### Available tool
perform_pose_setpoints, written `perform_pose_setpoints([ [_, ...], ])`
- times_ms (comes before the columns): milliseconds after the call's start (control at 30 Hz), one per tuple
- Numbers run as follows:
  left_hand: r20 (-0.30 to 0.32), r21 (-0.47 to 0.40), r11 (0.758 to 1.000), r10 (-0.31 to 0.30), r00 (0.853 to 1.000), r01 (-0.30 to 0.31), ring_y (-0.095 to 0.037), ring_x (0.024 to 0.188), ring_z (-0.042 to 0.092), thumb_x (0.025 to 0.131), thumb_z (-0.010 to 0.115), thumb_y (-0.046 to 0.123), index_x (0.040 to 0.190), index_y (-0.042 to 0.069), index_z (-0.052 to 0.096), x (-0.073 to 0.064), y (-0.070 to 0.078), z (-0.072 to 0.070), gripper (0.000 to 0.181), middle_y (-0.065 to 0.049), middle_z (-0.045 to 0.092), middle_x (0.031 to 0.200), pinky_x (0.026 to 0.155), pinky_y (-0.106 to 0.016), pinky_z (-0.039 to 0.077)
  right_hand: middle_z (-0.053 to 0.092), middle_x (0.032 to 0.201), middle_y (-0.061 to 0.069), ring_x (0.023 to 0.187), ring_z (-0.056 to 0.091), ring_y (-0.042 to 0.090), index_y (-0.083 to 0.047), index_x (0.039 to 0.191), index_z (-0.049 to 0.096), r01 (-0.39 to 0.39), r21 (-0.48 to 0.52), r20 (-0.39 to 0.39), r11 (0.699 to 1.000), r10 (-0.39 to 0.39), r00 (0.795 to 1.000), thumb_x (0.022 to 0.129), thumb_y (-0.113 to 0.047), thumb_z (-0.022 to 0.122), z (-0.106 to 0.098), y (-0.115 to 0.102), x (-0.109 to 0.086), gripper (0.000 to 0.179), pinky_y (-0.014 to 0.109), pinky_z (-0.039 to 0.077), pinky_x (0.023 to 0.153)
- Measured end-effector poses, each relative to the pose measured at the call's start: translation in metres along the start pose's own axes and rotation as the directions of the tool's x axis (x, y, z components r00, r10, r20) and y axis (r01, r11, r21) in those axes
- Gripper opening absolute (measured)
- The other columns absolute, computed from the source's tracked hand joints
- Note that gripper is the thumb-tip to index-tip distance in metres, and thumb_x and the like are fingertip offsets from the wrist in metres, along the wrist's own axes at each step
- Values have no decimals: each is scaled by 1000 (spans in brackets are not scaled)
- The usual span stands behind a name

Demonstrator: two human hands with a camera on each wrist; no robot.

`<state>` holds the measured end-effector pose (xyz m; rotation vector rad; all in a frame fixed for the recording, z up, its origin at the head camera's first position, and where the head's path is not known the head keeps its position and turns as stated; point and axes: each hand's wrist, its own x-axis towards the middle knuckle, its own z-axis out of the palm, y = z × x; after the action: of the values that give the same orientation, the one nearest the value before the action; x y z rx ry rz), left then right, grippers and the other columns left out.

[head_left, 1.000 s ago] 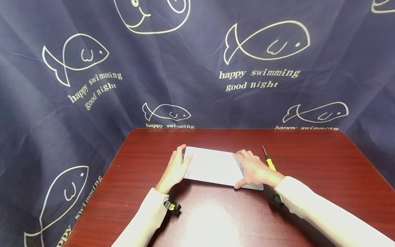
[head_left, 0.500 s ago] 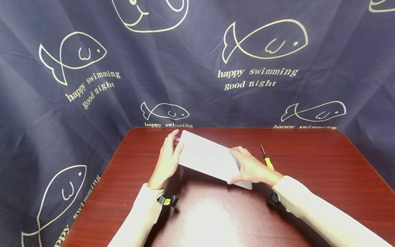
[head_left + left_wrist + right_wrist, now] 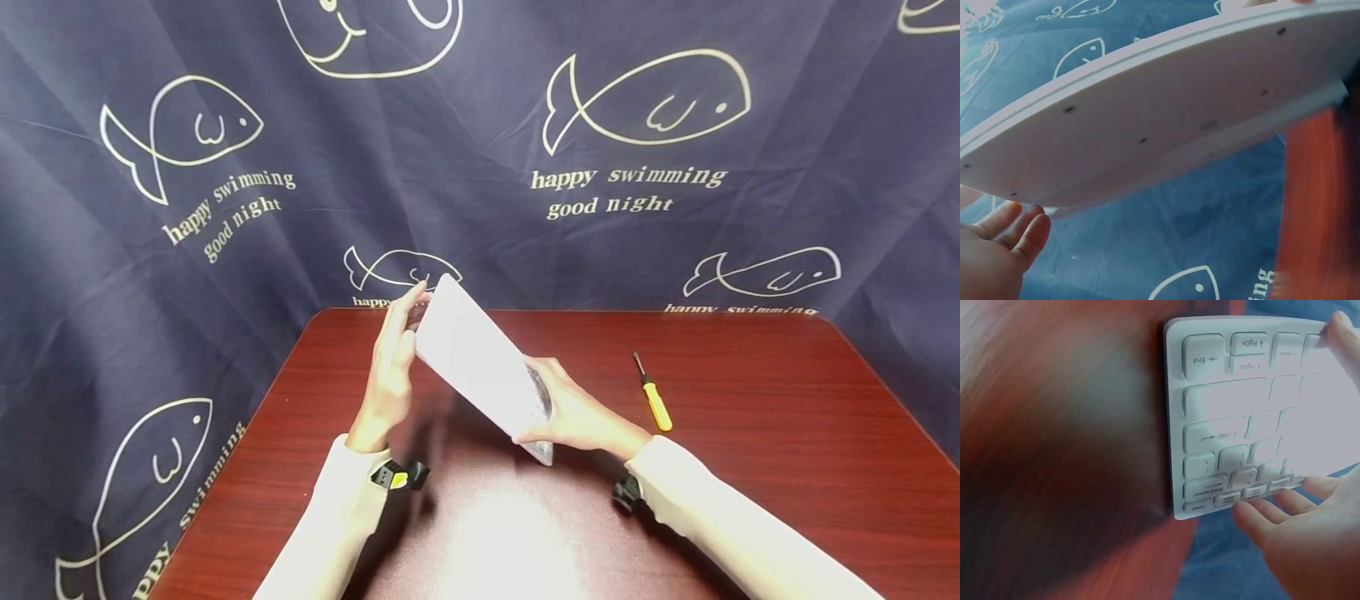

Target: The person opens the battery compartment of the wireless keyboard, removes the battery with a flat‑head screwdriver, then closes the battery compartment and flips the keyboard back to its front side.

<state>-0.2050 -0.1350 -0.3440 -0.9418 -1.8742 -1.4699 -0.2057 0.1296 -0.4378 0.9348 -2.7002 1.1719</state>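
A white keyboard (image 3: 476, 354) is tilted up over the table, its left end high and its right end low. My right hand (image 3: 573, 408) grips it near the low end, thumb on one long edge and fingers on the other. In the right wrist view, keys such as Enter and End show on the keyboard (image 3: 1200, 431), with glare over the rest. My left hand (image 3: 388, 375) is at the raised end, its fingers fairly straight and the fingertips close to the edge. The left wrist view shows the keyboard's underside (image 3: 1110, 147) with several small dark screw holes.
A screwdriver (image 3: 656, 404) with a yellow handle lies on the reddish-brown table (image 3: 757, 417), right of the keyboard. Behind the table hangs a dark blue curtain (image 3: 480, 167) printed with fish.
The keyboard's left end has risen from low over the table, so the keyboard slopes steeply. My left hand moved up and left with it, the right hand moved left. The screwdriver stayed put.
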Motion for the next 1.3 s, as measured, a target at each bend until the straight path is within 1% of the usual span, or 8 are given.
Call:
perform_pose_setpoints([
  [233, -8, -60, 996, 63, 998, -64, -33, 115, 47, 98, 35, 41, 137, -5, 42, 7, 9, 4, 61, -21, 48, 130, 94, -47, 35, 34, 139, 11, 126, 39, 29, -11, 148, 23, 5, 44, 11, 999, -6, 1000, 61, -52, 84, 14, -15, 9, 113, 43, 35, 99],
  [433, 10, -40, 997, 70, 997, -70, -32, 118, 44, 97, 36, 49, 134, -7, 45, 9, 19, 8, 67, -17, 48, 131, 96, -41, 34, 33, 142, 7, 131, 33, 28, -13, 148, 20, 15, 64, 24, 998, -16, 1000, 63, -52, 83, 26, -24, 15, 113, 43, 32, 102],
  [600, 34, -16, 997, 79, 996, -79, -33, 121, 40, 97, 33, 51, 133, -5, 48, 8, 20, 10, 68, -19, 41, 138, 97, -42, 32, 32, 144, 7, 132, 32, 27, -14, 150, 18, 16, 75, 27, 997, -18, 999, 64, -53, 82, 30, -27, 17, 113, 44, 32, 102],
  [800, 70, -61, 998, 30, 997, -26, -31, 120, 44, 96, 33, 54, 136, -2, 47, 6, 18, 13, 70, -12, 30, 147, 95, -44, 36, 30, 146, 9, 134, 29, 21, -12, 150, 19, 22, 68, -3, 997, -22, 1000, 65, -52, 82, 19, -30, 14, 114, 45, 32, 102],
  [900, 75, -78, 997, 22, 997, -16, -31, 125, 41, 96, 33, 54, 137, -1, 46, 7, 17, 15, 70, -11, 29, 149, 95, -44, 38, 28, 149, 7, 135, 25, 16, -15, 151, 18, 62, 91, -43, 994, -58, 997, 66, -47, 83, 11, -33, 15, 111, 43, 29, 104],
  [1033, 89, -117, 993, 12, 996, -2, -32, 131, 35, 97, 33, 54, 139, 0, 45, 7, 17, 19, 70, -12, 28, 150, 96, -46, 38, 25, 150, 4, 135, 27, 16, -20, 151, 17, 133, 165, -98, 977, -117, 988, 69, -36, 85, 0, -40, 19, 107, 39, 28, 106],
  [1167, 105, -158, 987, -3, 994, 19, -31, 132, 35, 96, 35, 54, 141, 1, 42, 6, 15, 22, 69, -13, 26, 151, 98, -48, 36, 23, 151, -5, 133, 30, 18, -25, 151, 16, 165, 214, -128, 963, -140, 982, 70, -33, 85, -9, -48, 23, 106, 36, 28, 106],
  [1300, 108, -120, 993, 22, 994, -9, -32, 135, 30, 96, 33, 56, 143, 2, 38, 6, 14, 24, 72, -15, 28, 150, 105, -46, 26, 22, 151, -9, 133, 31, 17, -24, 151, 15, 179, 226, -144, 958, -148, 978, 70, -32, 85, -15, -51, 25, 107, 37, 28, 106],
])
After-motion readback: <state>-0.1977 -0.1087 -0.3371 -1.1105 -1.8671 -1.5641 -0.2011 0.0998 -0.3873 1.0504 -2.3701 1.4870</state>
